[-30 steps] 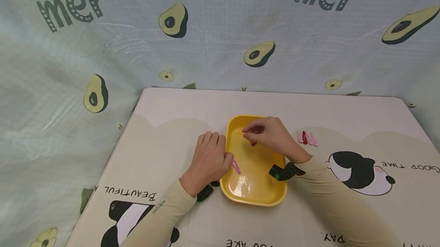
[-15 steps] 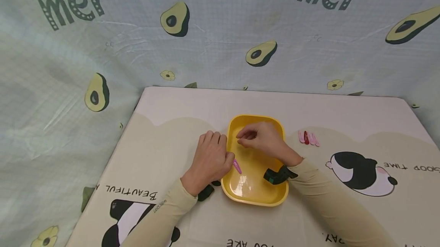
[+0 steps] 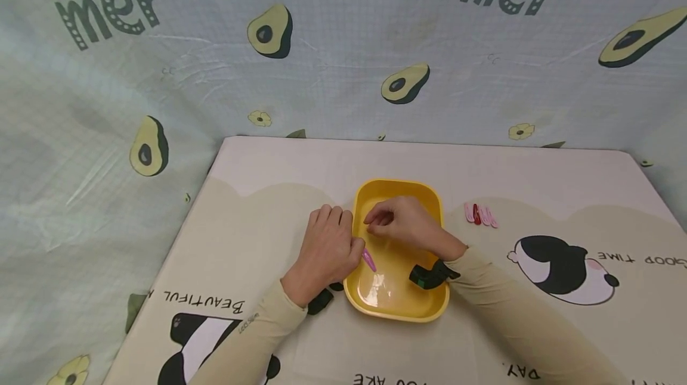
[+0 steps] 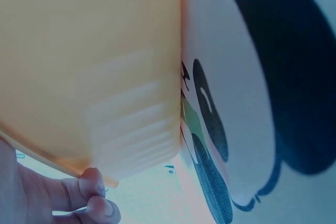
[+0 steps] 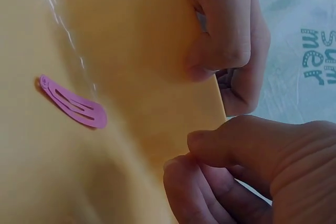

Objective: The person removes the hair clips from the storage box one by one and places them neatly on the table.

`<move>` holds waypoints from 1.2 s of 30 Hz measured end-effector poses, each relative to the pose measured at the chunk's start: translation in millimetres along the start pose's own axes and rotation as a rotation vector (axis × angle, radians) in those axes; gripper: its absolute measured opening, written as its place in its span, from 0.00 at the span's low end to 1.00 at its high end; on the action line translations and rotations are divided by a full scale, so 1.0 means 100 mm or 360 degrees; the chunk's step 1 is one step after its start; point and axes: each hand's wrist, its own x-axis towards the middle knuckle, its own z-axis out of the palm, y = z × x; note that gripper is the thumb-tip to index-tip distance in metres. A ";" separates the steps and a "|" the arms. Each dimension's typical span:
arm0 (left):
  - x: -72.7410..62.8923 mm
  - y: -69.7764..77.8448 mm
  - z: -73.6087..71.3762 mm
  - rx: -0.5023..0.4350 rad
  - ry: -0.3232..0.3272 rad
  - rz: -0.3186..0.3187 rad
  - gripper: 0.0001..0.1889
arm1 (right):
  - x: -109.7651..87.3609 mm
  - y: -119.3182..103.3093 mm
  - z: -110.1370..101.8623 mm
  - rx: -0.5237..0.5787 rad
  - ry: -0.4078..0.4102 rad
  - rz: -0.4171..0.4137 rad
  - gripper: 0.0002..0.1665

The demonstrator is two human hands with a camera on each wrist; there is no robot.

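My left hand [image 3: 328, 248] grips the left rim of a yellow tray [image 3: 397, 309]. In the right wrist view its thumb lies on the tray's inner side and its other fingers curl outside the wall. A pink snap hair clip [image 5: 73, 102] rests in the tray, close to that hand. My right hand [image 3: 402, 223] is over the tray, near its left wall. Its thumb [image 5: 210, 142] and bent index finger [image 5: 184, 182] come together at the tips. No object shows between them, and I cannot tell whether they pinch something small.
Right of the tray, several pink and red hair clips [image 3: 481, 216] lie in a row on the printed tablecloth [image 3: 257, 218]. A curtain with avocado prints [image 3: 333, 45] hangs behind the table. A black wrist device [image 3: 432, 275] on my right wrist overlaps the tray.
My right hand has moved left and slightly toward me over the tray. A small red piece visible under it a second ago is out of sight. The left hand stays put.
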 end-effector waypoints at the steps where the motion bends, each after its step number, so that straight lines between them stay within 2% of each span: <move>1: 0.00 0.00 0.00 -0.0001 0.0000 -0.0001 0.10 | 0.00 0.01 0.00 0.0004 -0.0023 -0.0014 0.07; 7: -0.01 -0.01 0.01 -0.0015 0.0009 -0.0001 0.10 | 0.01 0.09 0.02 0.0072 -0.0208 -0.0119 0.09; 11: 0.00 0.00 0.01 -0.0026 0.0017 -0.0001 0.10 | 0.01 0.12 0.02 0.0127 -0.0287 -0.0134 0.12; 21: 0.00 0.00 0.02 -0.0038 0.0063 0.0013 0.09 | 0.03 0.14 0.04 0.0089 -0.0370 -0.0206 0.13; 27: -0.01 -0.01 0.03 -0.0043 0.0103 0.0017 0.09 | 0.04 0.16 0.06 0.0100 -0.0408 -0.0195 0.13; 36: -0.01 -0.01 0.03 -0.0052 0.0094 0.0012 0.09 | 0.06 0.20 0.09 0.0085 -0.0428 -0.0206 0.18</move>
